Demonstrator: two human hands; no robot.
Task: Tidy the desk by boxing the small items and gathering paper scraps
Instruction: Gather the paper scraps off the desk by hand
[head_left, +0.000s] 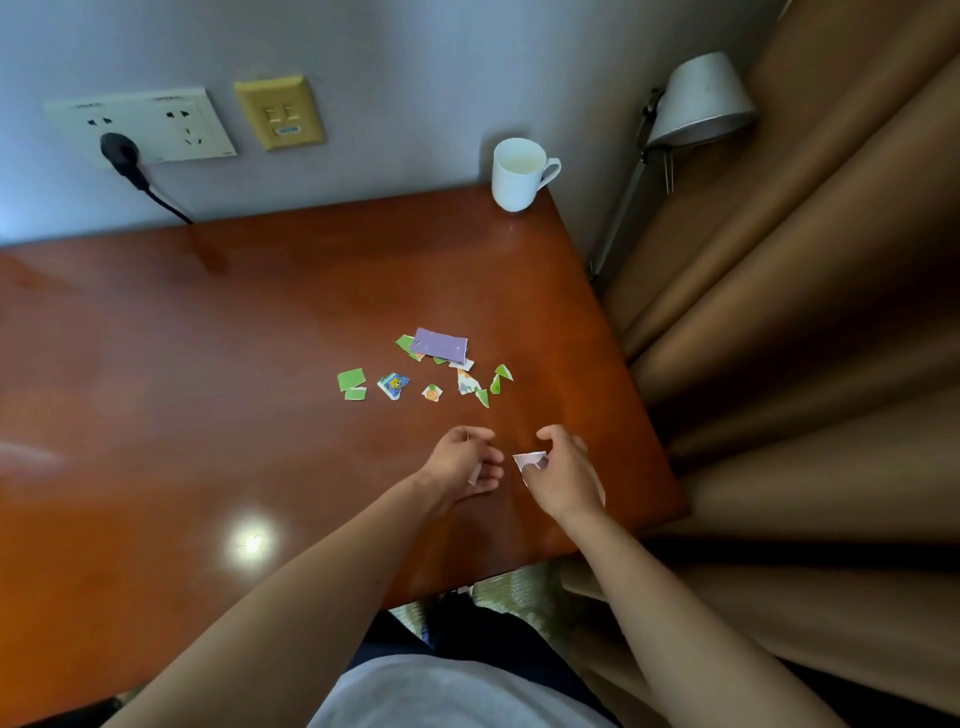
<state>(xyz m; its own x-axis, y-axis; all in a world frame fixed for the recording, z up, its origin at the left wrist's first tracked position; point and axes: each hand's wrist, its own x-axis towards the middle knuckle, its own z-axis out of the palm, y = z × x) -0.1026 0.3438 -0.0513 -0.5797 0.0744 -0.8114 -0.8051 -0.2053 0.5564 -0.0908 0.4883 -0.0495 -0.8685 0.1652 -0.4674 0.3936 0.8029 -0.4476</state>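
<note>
Several torn paper scraps lie on the brown desk (208, 389): a purple piece (440, 344), green pieces (351, 380), a blue cartoon piece (393, 385) and small orange and green bits (431, 392). Both hands hover just in front of that scatter, near the desk's right front corner. Pinched in the fingers of my right hand (563, 478) is a pale pink scrap (530, 460). My left hand (465, 462) is curled around a small white scrap (475, 474) that shows at its fingers.
A white mug (519, 174) stands at the desk's back right corner. Wall sockets with a black plug (122, 153) are behind the desk. A desk lamp (698, 101) and brown curtains (805, 312) are to the right. The desk's right edge is close to my right hand.
</note>
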